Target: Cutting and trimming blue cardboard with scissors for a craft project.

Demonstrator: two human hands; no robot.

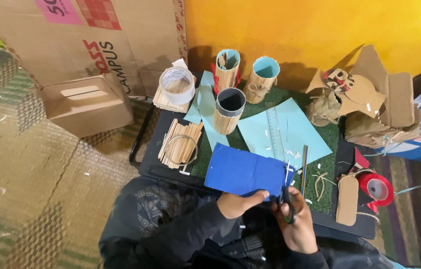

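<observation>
My left hand (239,203) grips the near edge of a dark blue paper sheet (245,172), holding it up over the small black table (150,164). My right hand (297,224) is closed on the dark handles of a pair of scissors (288,197). The blades point up at the sheet's right edge. Both sleeves are dark and patterned.
Beyond the sheet lie a light blue paper (285,132) with a clear ruler (274,129), three stick-covered cups (229,109), a tape roll (176,84), a stack of wooden sticks (180,142), red tape (377,188), cardboard pieces (369,99) and a cardboard box (83,102) on the woven mat.
</observation>
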